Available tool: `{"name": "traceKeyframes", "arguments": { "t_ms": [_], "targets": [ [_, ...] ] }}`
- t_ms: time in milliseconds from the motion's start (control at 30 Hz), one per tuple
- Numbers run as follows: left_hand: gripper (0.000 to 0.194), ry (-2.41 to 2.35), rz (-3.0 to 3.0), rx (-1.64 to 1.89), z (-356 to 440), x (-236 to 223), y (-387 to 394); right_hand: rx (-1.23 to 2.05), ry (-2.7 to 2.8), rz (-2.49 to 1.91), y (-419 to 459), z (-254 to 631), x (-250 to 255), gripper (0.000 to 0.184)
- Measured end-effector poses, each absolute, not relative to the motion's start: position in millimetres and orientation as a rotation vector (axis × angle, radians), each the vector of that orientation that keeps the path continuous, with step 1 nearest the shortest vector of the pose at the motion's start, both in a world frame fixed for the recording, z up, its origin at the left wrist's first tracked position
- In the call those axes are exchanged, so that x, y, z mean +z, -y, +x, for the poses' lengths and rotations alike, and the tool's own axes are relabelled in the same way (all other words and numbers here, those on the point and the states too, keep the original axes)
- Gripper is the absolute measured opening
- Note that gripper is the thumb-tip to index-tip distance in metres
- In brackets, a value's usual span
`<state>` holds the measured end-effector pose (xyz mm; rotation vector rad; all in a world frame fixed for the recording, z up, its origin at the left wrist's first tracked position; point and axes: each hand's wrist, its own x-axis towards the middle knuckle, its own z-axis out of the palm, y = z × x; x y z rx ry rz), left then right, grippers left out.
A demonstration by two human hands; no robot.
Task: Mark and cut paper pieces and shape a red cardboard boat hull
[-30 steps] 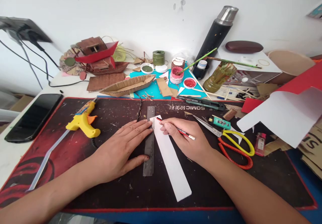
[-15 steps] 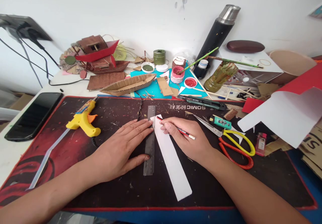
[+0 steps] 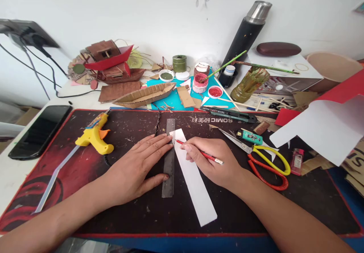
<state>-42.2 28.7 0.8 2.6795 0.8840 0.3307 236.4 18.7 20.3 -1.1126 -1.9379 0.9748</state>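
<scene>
My left hand [image 3: 142, 166] lies flat with fingers stretched out, its fingertips and thumb pressing on a clear ruler [image 3: 168, 169]. The ruler lies upright in view on the dark mat [image 3: 127, 215] and overlaps the upper left corner of a white paper strip [image 3: 196, 188]. The strip slants down to the right. Closed around a red pencil [image 3: 209, 156], my right hand [image 3: 212, 154] rests over the strip. The pencil's tip touches or nearly touches the strip close to the ruler's right edge.
A yellow glue gun [image 3: 95, 133] and a phone [image 3: 40, 131] lie at the left. Scissors [image 3: 256, 162], a lighter [image 3: 249, 136] and curled white paper [image 3: 321, 128] are at the right. Behind stand a cardboard boat hull [image 3: 146, 95], paint jars [image 3: 200, 83] and a flask [image 3: 244, 37].
The pencil tip has slid down a little along the ruler's edge, and my right hand has shifted slightly down and right. My left hand and the ruler stay in place.
</scene>
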Motion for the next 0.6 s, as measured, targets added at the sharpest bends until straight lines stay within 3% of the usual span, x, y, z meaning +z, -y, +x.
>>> {"name": "traceKeyframes", "arguments": {
  "t_ms": [600],
  "targets": [
    [0.075,-0.868,2.7,0.314,-43.0,1.0,-28.9,1.007,1.976,-1.085,-14.4,238.3,20.5,0.039]
  ]
}}
